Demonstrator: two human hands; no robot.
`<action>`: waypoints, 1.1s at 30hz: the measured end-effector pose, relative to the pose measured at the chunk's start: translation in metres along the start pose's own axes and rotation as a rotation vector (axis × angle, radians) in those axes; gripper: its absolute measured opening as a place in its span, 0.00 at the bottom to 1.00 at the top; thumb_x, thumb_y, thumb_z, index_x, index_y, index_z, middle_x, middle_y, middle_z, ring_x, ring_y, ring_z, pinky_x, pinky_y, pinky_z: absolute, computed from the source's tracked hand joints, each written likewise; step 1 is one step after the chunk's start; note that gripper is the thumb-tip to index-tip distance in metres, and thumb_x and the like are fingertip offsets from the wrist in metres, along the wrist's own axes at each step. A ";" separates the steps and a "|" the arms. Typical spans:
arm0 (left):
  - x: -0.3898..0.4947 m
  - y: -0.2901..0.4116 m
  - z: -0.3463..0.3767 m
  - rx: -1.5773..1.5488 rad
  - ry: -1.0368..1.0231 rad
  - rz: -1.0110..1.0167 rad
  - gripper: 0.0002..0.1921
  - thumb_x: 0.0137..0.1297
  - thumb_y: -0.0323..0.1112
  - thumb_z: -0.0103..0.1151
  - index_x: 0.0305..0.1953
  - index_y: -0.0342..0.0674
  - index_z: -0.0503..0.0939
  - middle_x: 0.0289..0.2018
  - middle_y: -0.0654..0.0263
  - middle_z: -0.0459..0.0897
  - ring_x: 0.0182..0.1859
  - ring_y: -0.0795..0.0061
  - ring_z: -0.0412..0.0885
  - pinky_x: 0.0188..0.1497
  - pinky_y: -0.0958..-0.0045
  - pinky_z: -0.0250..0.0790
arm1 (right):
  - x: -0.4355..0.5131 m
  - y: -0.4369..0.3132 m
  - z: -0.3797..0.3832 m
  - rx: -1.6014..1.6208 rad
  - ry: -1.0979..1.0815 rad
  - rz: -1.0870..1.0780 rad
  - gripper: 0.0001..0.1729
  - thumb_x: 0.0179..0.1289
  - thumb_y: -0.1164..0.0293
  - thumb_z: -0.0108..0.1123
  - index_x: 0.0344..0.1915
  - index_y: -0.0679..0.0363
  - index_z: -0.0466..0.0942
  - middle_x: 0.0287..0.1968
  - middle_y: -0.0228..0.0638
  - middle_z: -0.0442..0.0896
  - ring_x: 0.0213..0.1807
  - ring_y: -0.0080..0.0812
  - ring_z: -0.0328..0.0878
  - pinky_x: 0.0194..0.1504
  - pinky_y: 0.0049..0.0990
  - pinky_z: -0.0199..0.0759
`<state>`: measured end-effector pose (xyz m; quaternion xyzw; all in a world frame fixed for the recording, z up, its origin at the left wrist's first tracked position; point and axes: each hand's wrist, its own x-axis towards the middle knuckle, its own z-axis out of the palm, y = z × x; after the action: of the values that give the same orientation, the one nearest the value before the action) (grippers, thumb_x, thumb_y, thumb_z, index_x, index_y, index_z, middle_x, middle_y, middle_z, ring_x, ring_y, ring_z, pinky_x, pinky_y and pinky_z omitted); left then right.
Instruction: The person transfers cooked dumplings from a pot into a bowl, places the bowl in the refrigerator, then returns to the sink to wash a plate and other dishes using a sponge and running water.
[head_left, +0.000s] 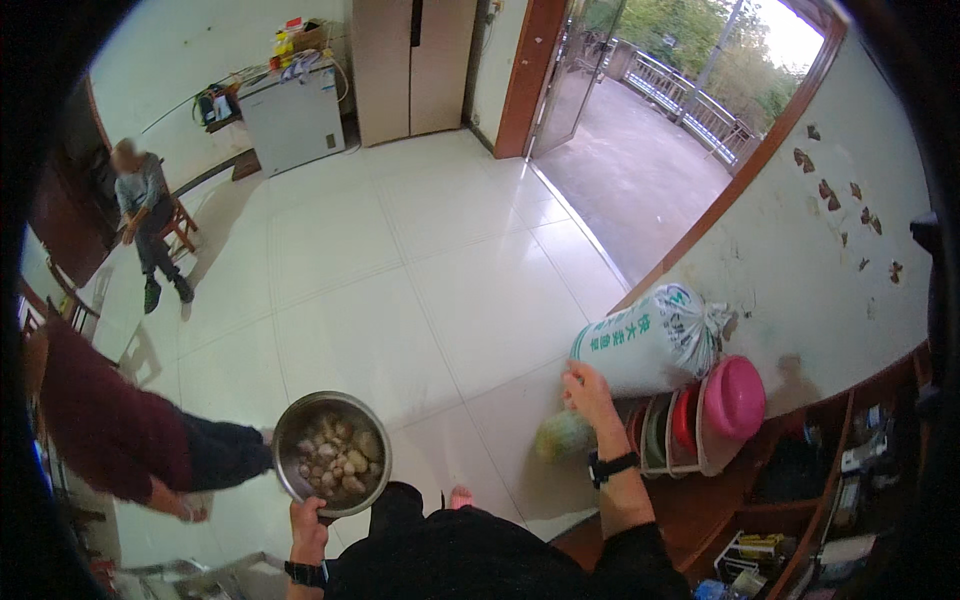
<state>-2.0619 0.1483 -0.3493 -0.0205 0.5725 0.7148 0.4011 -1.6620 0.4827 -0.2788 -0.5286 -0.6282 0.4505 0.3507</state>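
Observation:
My left hand (309, 531) grips the near rim of a round metal basin (283, 466). Small, pale brown root vegetables, possibly potatoes or taro, lie inside the basin (337, 457). My right hand (589, 391) is raised with bent fingers beside a large white plastic sack (630, 352) with green writing; whether it touches the sack I cannot tell. Below that hand a green and yellow melon or gourd (562, 436) sits on the floor. A pink plastic basin (736, 397) leans at the end of a rack (703, 442) of upright basins, one of them red (684, 424).
A person in a dark red top (112, 420) stands close at the left. Another person (141, 187) sits on a wooden chair (180, 225). A chest freezer (296, 120) and a refrigerator (412, 75) stand at the back. An open glass door (581, 82) leads outside. Wooden shelving (787, 517) fills the lower right.

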 end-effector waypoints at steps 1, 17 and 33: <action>0.035 0.023 0.025 0.003 -0.012 -0.013 0.23 0.45 0.18 0.47 0.48 0.28 0.67 0.37 0.56 0.75 0.33 0.55 0.79 0.32 0.56 0.80 | 0.057 -0.018 0.001 -0.003 0.017 -0.030 0.23 0.63 0.71 0.51 0.57 0.67 0.67 0.39 0.40 0.78 0.27 0.23 0.77 0.24 0.22 0.71; 0.653 0.318 0.562 0.119 -0.237 -0.015 0.23 0.44 0.21 0.49 0.47 0.31 0.69 0.40 0.57 0.76 0.38 0.57 0.79 0.36 0.55 0.78 | 0.771 -0.239 0.019 0.152 0.434 0.006 0.15 0.62 0.66 0.52 0.39 0.67 0.78 0.30 0.35 0.80 0.23 0.21 0.76 0.16 0.17 0.66; 1.168 0.523 1.069 0.154 -0.031 -0.091 0.28 0.46 0.23 0.48 0.53 0.25 0.63 0.44 0.55 0.73 0.45 0.55 0.75 0.49 0.56 0.71 | 1.662 -0.425 0.143 -0.244 0.114 -0.518 0.16 0.56 0.80 0.52 0.46 0.63 0.75 0.29 0.41 0.80 0.26 0.26 0.76 0.28 0.25 0.70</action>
<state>-2.7060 1.6710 -0.1330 -0.0045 0.6180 0.6499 0.4423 -2.2656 2.0689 0.0102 -0.4134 -0.7709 0.2367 0.4227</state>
